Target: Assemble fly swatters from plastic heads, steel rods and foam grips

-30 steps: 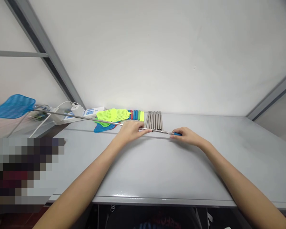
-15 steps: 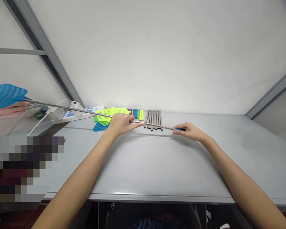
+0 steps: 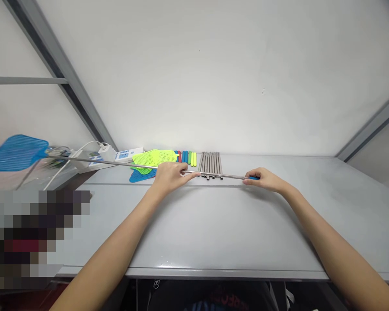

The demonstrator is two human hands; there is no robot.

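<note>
A long fly swatter with a blue slotted head (image 3: 19, 152) and a thin metal rod (image 3: 116, 163) stretches across the view above the table. My left hand (image 3: 168, 176) is closed around the middle of the rod, thumb pointing right along it. My right hand (image 3: 264, 179) pinches the short blue handle (image 3: 253, 178) at the rod's right end; the fingers cover part of it. Behind the rod lie a row of loose metal tubes (image 3: 210, 163), several coloured handles (image 3: 191, 158) in blue, red, green and yellow, and stacked yellow, green and blue swatter heads (image 3: 154, 159).
A white power strip (image 3: 129, 154) with plugs and a white cable stands at the back left. The grey table (image 3: 220, 233) meets a white wall behind. A pixelated area covers the lower left. Grey metal frame posts (image 3: 74, 99) rise at the left.
The swatter's blue head has come lower and slightly right, and the rod lies flatter. Another person's hand beside the head no longer shows. Both my hands keep their grips, slightly farther right.
</note>
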